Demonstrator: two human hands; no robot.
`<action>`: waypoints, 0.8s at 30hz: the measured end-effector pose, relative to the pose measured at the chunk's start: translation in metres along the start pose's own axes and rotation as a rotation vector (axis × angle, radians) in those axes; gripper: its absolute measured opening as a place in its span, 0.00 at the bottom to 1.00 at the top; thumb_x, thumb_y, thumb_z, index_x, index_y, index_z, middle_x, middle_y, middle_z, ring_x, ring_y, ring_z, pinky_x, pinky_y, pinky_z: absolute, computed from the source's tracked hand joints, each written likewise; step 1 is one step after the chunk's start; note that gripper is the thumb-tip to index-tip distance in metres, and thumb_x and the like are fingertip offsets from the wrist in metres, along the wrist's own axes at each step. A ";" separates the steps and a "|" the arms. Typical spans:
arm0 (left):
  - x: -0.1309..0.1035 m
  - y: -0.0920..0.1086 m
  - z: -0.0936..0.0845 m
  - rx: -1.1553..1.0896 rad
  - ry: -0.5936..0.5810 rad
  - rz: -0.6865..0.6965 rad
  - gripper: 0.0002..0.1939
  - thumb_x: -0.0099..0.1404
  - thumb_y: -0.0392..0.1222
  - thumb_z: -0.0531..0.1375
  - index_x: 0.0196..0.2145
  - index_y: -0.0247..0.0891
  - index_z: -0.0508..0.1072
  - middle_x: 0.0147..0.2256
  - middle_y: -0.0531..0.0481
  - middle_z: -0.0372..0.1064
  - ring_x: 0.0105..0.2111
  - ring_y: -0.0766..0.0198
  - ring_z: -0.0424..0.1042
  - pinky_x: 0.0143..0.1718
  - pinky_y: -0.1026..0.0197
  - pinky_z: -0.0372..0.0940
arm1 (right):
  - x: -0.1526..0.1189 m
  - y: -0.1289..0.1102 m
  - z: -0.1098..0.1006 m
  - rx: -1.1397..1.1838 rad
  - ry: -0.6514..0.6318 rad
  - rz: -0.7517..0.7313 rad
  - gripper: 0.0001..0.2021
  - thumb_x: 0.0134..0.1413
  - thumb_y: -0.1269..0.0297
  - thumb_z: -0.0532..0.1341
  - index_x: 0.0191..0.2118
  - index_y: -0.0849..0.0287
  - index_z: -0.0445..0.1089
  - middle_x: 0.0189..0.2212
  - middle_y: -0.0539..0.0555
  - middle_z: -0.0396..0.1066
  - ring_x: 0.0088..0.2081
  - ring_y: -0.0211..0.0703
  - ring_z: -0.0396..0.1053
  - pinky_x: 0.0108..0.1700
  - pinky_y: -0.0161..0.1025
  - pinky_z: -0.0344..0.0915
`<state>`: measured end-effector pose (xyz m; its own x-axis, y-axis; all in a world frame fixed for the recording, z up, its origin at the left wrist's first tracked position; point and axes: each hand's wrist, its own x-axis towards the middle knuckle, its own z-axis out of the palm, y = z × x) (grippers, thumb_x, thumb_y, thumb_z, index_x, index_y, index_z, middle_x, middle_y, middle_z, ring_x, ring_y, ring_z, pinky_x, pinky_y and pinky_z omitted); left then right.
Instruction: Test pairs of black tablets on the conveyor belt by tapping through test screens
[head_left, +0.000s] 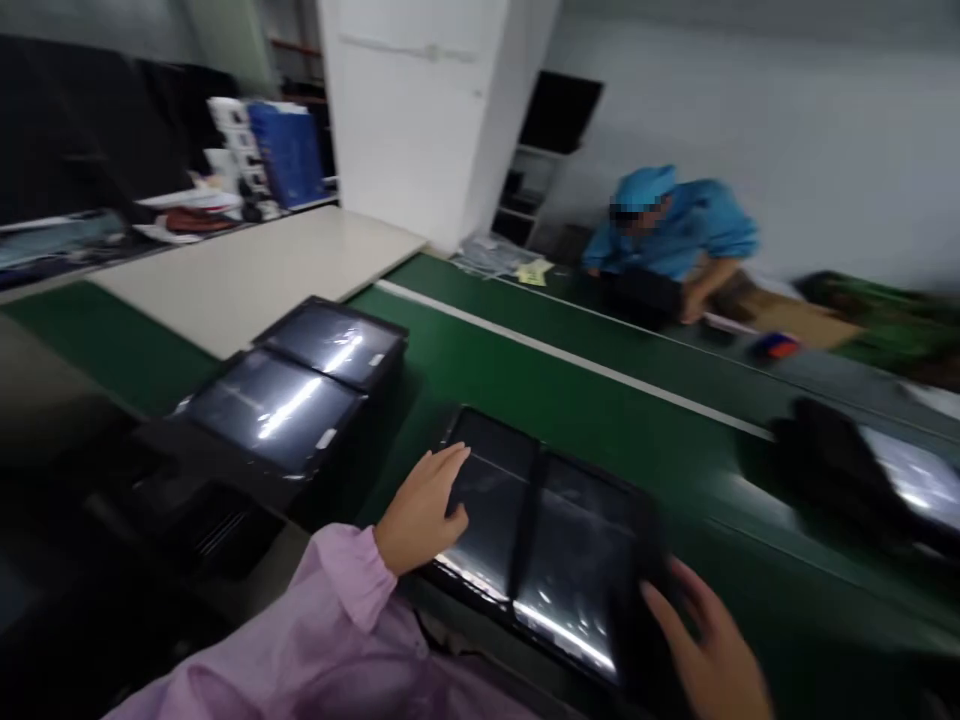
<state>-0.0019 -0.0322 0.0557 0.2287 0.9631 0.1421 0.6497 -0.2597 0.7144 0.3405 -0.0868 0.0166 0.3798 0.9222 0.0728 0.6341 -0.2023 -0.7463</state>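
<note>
Tray (pixel 527 525) sits on the green bench (pixel 465 345), directly in front of the wearer, 2 dark glossy panels (pixel 577 540) in it side by side, a black divider between them. Light streaks run along their near edges.

Left hand (pixel 424 510): at the tray's left end, overlapping the left panel. Fingers straight, close together, aimed up and away to the right; thumb apart, pointing right over the panel. Back of hand up. Forearm slants in from lower left, pink sleeve (pixel 349 575) gathered at the wrist. Grip is unclenched, nothing visibly pinched; can't tell how firmly it touches.

Right hand (pixel 709 640): enters at bottom right, motion-blurred, at the tray's right end. Thumb points up-left toward the tray, fingers bent on the far side of it, gap between. Can't tell if it grasps the tray end or is just beside it.

Left stack (pixel 390 375): near the tray, apart from it, 2 more panels face up on top with bright reflections. Black unit (pixel 817 450) on the bench at far right, blurred. Across the bench, 1 co-worker (pixel 697 230) in blue cap and top leans over a dark item (pixel 643 297).
</note>
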 end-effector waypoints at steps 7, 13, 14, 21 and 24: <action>0.145 0.058 0.075 0.301 -0.259 0.156 0.28 0.63 0.39 0.55 0.60 0.30 0.65 0.59 0.37 0.66 0.61 0.52 0.62 0.66 0.49 0.46 | 0.070 -0.011 0.040 -0.082 0.126 -0.160 0.36 0.54 0.38 0.54 0.51 0.70 0.69 0.49 0.72 0.69 0.53 0.64 0.64 0.58 0.57 0.56; 0.176 0.048 0.073 0.362 -0.299 0.086 0.23 0.61 0.43 0.56 0.54 0.43 0.73 0.53 0.49 0.73 0.54 0.56 0.71 0.57 0.59 0.59 | 0.068 -0.013 0.041 -0.106 0.233 -0.201 0.22 0.58 0.50 0.58 0.47 0.65 0.70 0.45 0.66 0.71 0.50 0.60 0.66 0.54 0.53 0.60; 0.178 0.048 0.068 0.381 -0.301 0.079 0.23 0.61 0.45 0.56 0.53 0.44 0.74 0.53 0.50 0.73 0.54 0.55 0.70 0.57 0.58 0.59 | 0.069 -0.015 0.040 -0.112 0.242 -0.194 0.20 0.57 0.53 0.60 0.47 0.64 0.70 0.45 0.65 0.71 0.50 0.59 0.66 0.54 0.52 0.60; 0.191 0.062 0.067 0.503 -0.261 0.029 0.24 0.56 0.48 0.56 0.49 0.39 0.76 0.51 0.41 0.73 0.50 0.42 0.72 0.51 0.46 0.64 | 0.083 -0.028 0.034 -0.063 0.272 -0.141 0.17 0.53 0.65 0.67 0.48 0.61 0.69 0.46 0.60 0.70 0.51 0.55 0.66 0.55 0.49 0.60; 0.193 0.062 0.074 0.506 -0.210 0.043 0.21 0.57 0.45 0.55 0.47 0.39 0.75 0.49 0.41 0.74 0.49 0.43 0.72 0.53 0.42 0.61 | 0.083 -0.031 0.031 -0.007 0.274 -0.111 0.18 0.52 0.66 0.68 0.49 0.60 0.69 0.47 0.59 0.70 0.52 0.54 0.66 0.55 0.49 0.61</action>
<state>0.1357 0.1321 0.0768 0.3684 0.9296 -0.0129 0.8925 -0.3497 0.2848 0.3315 0.0064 0.0254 0.4751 0.8159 0.3297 0.6860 -0.1088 -0.7194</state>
